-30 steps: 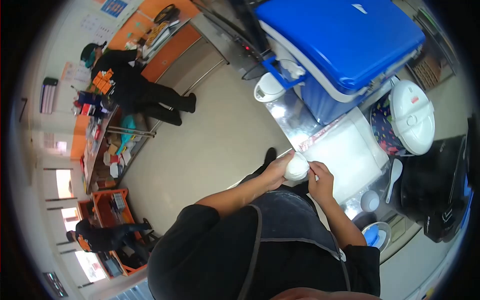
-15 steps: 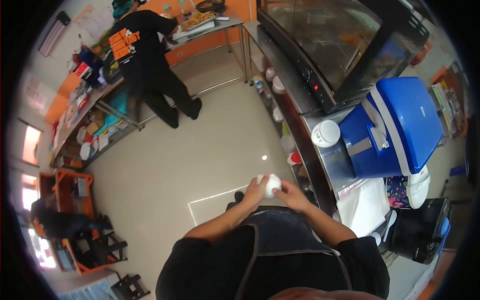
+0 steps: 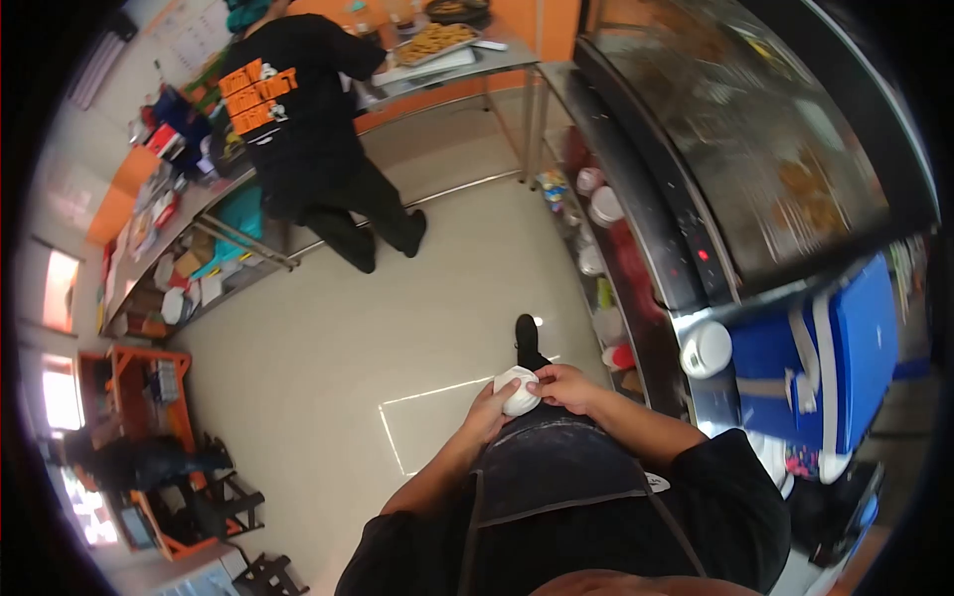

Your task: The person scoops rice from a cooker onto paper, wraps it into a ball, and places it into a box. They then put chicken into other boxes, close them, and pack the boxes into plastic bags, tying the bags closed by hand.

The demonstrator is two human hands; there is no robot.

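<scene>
A small white rounded bundle (image 3: 517, 392), with folds like paper or cloth, is held in front of my waist. My left hand (image 3: 487, 412) cups it from the left, thumb on its near side. On the right, the fingers of my right hand (image 3: 559, 388) pinch its edge. I cannot tell exactly what the bundle is. Below both hands lies my dark apron (image 3: 556, 467), with pale smudges along its top fold.
Right of me stand a glass-fronted oven (image 3: 785, 149), a white round kitchen scale (image 3: 707, 350) and a blue cooler box (image 3: 815, 368). Ahead, a person in black (image 3: 288, 109) works at a steel table with a food tray (image 3: 435, 43). Another person (image 3: 139, 462) is at far left.
I have stepped forward, and the oven and cooler come nearer on the right. The bundle has turned in my hands and now shows folds. The person ahead still leans over the table.
</scene>
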